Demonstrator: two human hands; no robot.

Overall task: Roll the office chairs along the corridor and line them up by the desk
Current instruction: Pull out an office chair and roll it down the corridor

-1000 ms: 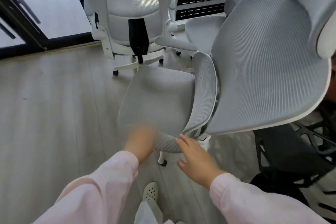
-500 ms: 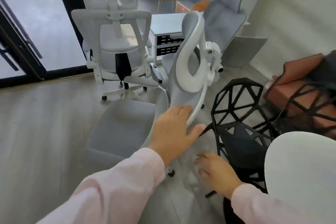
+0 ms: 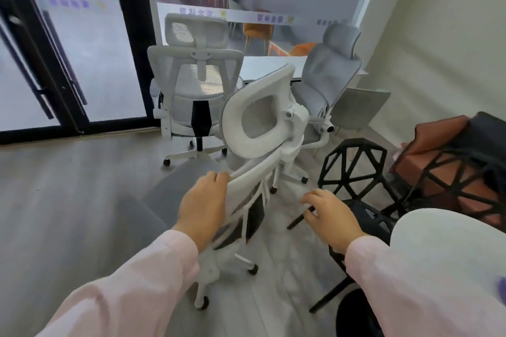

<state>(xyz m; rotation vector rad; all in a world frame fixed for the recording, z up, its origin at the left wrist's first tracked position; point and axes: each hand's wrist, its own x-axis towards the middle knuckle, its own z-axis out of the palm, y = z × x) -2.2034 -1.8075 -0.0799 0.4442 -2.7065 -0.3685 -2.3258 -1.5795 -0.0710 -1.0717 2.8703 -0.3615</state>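
- The left hand (image 3: pixel 204 208) rests on the back of the chair (image 3: pixel 252 169). Its palm is against the backrest and its fingers (image 3: pixel 216 176) hook over the white top rim.
- The right hand (image 3: pixel 332 216) hangs free just right of the backrest, fingers loosely curled and clasping nothing.
- The rim looks like rigid plastic and is probably the best hold. The mesh inside it would give, and the headrest (image 3: pixel 232 123) sits on a joint, so it may tip if pulled.
- On casters (image 3: pixel 253 269) the chair should roll lightly on the smooth floor (image 3: pixel 68 200), but it swivels. A one-handed push will likely turn it, so both hands on the rim would steer better.
- From the grip, the headrest lies just beyond the fingertips, the seat (image 3: pixel 169 189) to the left and the casters below the wrist.
- A black chair (image 3: pixel 353 169) stands just beside it on the right and could snag a caster.
- Ahead, a mesh chair (image 3: pixel 197 76) and a grey chair (image 3: pixel 328 71) stand at the desk (image 3: pixel 262 65). The held chair is near them but angled out of line.
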